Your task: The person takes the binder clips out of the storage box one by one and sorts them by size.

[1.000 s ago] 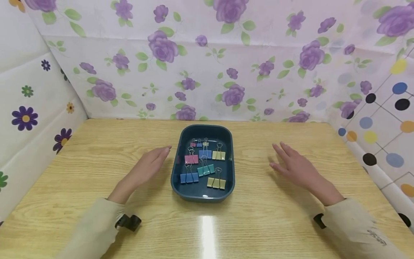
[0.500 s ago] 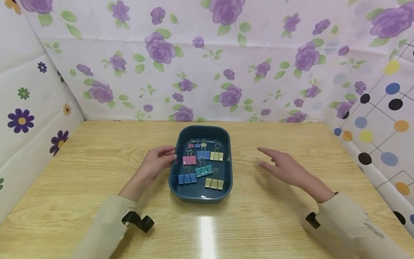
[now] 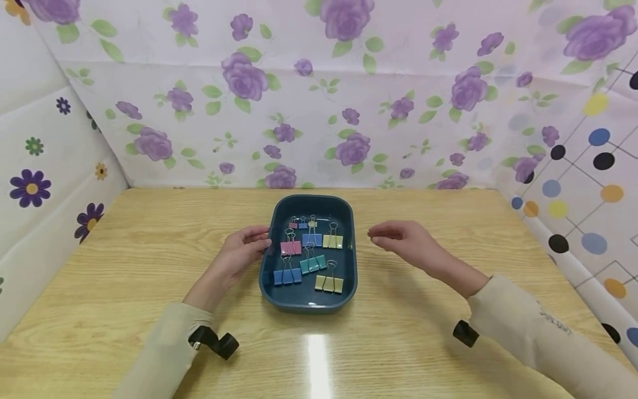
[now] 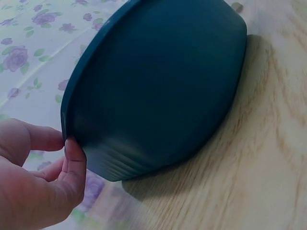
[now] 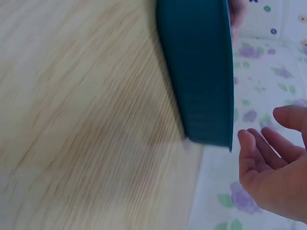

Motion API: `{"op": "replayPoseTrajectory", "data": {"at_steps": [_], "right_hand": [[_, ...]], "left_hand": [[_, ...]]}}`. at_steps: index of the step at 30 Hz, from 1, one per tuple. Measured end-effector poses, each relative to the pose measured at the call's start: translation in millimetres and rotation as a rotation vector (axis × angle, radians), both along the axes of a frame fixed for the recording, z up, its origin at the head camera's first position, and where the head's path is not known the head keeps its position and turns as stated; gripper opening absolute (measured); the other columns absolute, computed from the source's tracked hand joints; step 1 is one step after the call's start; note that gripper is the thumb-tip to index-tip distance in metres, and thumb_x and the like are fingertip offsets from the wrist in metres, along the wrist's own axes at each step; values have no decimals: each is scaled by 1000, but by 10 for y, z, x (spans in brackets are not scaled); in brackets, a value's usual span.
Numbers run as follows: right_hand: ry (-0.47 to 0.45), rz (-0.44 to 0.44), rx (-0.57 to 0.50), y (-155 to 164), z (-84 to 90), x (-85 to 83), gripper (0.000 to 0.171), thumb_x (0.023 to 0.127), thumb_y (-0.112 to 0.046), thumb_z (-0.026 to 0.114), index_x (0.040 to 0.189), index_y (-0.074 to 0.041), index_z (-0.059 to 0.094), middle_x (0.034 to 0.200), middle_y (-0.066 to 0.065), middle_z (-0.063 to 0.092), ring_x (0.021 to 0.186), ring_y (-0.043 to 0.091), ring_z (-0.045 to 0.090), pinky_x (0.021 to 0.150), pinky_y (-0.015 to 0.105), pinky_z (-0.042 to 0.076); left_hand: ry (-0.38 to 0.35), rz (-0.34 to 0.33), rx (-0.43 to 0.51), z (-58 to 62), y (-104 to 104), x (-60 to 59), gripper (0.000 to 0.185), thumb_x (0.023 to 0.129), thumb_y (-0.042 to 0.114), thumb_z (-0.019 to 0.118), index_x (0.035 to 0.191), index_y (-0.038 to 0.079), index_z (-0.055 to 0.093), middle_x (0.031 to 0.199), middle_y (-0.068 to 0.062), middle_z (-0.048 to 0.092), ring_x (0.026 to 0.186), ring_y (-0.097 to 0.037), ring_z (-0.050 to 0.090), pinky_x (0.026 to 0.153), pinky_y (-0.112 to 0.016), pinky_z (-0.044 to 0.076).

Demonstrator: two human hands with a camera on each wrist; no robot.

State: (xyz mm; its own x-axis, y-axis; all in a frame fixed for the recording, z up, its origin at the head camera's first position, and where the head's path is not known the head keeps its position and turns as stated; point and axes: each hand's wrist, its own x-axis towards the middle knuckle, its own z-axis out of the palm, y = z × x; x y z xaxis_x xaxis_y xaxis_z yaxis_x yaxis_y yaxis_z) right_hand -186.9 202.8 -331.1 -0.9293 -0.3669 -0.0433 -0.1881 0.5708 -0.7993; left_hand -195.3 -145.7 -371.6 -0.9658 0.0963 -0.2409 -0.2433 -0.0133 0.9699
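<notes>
A dark teal plastic tray (image 3: 308, 303) stands on the table, holding several binder clips. A pink clip (image 3: 291, 247), a large blue clip (image 3: 287, 276), a green clip (image 3: 313, 264) and a yellow clip (image 3: 329, 284) lie in it, along with tiny ones toward the back. With thumb and fingertips my left hand (image 3: 240, 250) pinches the tray's left rim, as the left wrist view shows of the hand (image 4: 43, 177). My right hand (image 3: 411, 242) hovers to the right of the tray, fingers loosely bent and holding nothing; the right wrist view puts its fingertips just off the tray wall (image 5: 199, 72).
The wooden table (image 3: 164, 238) runs back to a floral cloth wall (image 3: 299, 111). Patterned cloth also hangs on the left (image 3: 40, 144) and right (image 3: 573, 183) sides. Each wrist wears a dark strap with a small camera, such as the left camera (image 3: 226, 346).
My left hand has come to the tray's left rim and taken hold of it. My right hand has moved left toward the tray, its fingers bending more. The clips lie as before.
</notes>
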Motion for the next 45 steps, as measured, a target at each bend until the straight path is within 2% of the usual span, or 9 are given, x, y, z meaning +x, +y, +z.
{"op": "replayPoseTrajectory", "data": {"at_steps": [5,11,20,25,30,33,41,45], "right_hand": [[-62,-3,-27,-185,63,-12,31,94,-22,65,120,-5,67,115,8,67,101,24,63,87,44,50],[-99,48,-5,-376,86,-22,22,92,-16,68,109,-3,72,106,6,69,92,20,63,79,41,53],[-89,114,101,-608,91,-95,16,89,-13,70,102,-4,75,98,4,70,79,17,60,62,33,54],[-103,98,154,-677,98,-109,14,87,-13,73,100,-6,75,93,2,70,67,19,54,53,33,51],[-88,106,187,-749,69,-134,14,86,-13,75,99,-7,76,88,-1,71,69,18,57,47,26,46],[-89,125,198,-801,48,-125,16,84,-14,76,99,-8,76,85,-2,71,73,15,59,47,24,45],[-55,195,202,-836,-5,-80,14,83,-8,76,97,-6,76,83,-2,71,67,15,60,46,24,46],[3,257,222,-850,-22,-97,13,82,-6,76,95,-3,76,83,-1,71,71,9,62,61,23,53]], "left_hand": [[5,-4,16,-29,11,-13,41,96,-1,54,135,-9,43,112,-13,50,90,-14,56,75,-21,50],[6,-6,17,-28,6,-7,42,97,0,54,136,-9,43,111,-11,51,90,-13,55,75,-20,50],[-21,8,21,-7,-7,11,42,97,1,55,136,-6,43,109,-9,51,91,-15,56,76,-20,50],[-17,1,36,-1,-15,14,42,96,-1,54,136,-7,42,107,-9,52,88,-13,57,75,-20,50],[-11,-5,43,-7,-28,12,42,96,-1,53,135,-8,41,105,-8,53,85,-12,58,75,-20,50],[-12,0,41,-22,-38,9,41,96,-1,53,135,-8,42,104,-8,53,86,-13,58,75,-20,50],[-17,-1,22,-35,-32,11,42,96,1,54,136,-7,42,108,-10,52,88,-13,57,75,-20,50],[-22,7,18,-19,-38,9,42,97,1,54,136,-7,43,110,-11,52,89,-14,56,75,-20,49]]}}
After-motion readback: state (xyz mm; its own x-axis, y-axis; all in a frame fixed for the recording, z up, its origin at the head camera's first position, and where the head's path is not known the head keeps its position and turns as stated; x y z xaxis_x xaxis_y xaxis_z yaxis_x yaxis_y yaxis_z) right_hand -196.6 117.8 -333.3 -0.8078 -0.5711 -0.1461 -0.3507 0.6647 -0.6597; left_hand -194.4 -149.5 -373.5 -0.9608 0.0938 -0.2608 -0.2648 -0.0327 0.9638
